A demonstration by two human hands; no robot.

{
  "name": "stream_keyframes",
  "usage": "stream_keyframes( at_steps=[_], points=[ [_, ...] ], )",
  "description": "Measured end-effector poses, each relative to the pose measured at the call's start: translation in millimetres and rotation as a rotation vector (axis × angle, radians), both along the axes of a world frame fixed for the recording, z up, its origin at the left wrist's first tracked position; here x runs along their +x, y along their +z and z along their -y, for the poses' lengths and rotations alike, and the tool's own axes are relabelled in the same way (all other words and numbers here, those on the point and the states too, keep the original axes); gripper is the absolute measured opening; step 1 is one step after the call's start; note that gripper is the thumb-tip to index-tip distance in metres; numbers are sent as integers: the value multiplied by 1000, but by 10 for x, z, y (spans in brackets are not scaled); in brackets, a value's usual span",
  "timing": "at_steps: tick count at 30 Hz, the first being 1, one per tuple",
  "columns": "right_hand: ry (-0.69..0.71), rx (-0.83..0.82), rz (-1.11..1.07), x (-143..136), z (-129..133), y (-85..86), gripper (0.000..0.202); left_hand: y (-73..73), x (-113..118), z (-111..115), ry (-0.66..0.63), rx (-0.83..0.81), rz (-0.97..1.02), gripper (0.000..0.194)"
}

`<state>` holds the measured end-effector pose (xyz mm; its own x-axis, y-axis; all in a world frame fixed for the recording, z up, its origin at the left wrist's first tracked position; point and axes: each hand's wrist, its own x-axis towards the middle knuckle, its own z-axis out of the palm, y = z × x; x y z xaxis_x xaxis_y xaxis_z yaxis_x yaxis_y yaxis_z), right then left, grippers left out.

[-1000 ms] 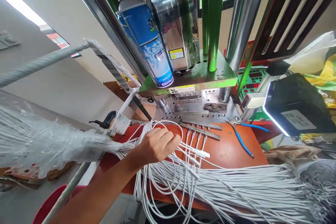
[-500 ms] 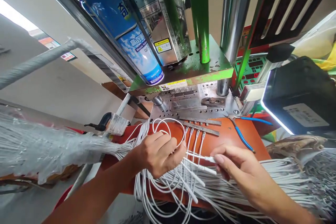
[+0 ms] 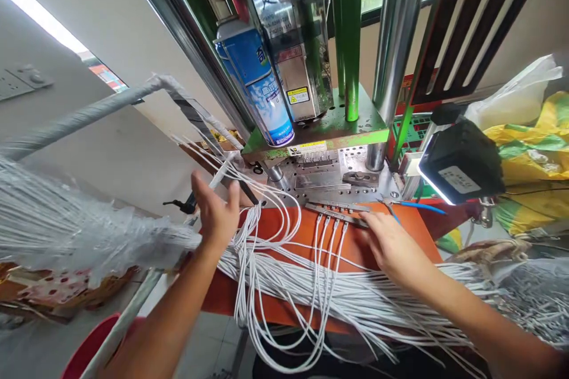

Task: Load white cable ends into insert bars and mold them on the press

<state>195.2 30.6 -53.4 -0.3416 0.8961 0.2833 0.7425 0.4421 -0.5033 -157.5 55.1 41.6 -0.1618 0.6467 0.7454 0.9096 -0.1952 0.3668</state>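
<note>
My left hand [image 3: 216, 210] is raised at the left, thumb and fingers apart, with white cable ends in the air just beyond it. My right hand [image 3: 386, 237] reaches over the orange table, its fingertips at the right end of a metal strip [image 3: 342, 217]. Cable connectors [image 3: 336, 225] sit along that strip's near edge, and a second metal strip lies just behind it. A thick bundle of white cables [image 3: 293, 284] runs across the table, with loops hanging over the front edge.
A green press plate [image 3: 355, 130] stands over a perforated metal base [image 3: 306, 195]. A blue spray can [image 3: 267, 95] is in front of the press. Blue-handled pliers [image 3: 422, 206] lie beyond my right hand, near a black lamp [image 3: 466, 160]. Plastic-wrapped cables [image 3: 89, 237] are at the left.
My left hand has moved left and up and opened; cable ends now stick up beyond it. My right hand has left the cable end and moved to the metal strip. The view has shifted.
</note>
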Motion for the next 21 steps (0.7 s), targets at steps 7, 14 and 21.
stream_keyframes(
  at_steps=[7,14,21],
  points=[
    [-47,53,139,-290,-226,-238,34,-638,1036,782,-644,-593,-558,74],
    [7,102,-130,-54,-589,-13,26,-726,1140,764,-785,-486,-466,34],
    [-77,182,-271,-374,-2018,323,32,-352,1123,-459,-659,-237,-494,28]
  ],
)
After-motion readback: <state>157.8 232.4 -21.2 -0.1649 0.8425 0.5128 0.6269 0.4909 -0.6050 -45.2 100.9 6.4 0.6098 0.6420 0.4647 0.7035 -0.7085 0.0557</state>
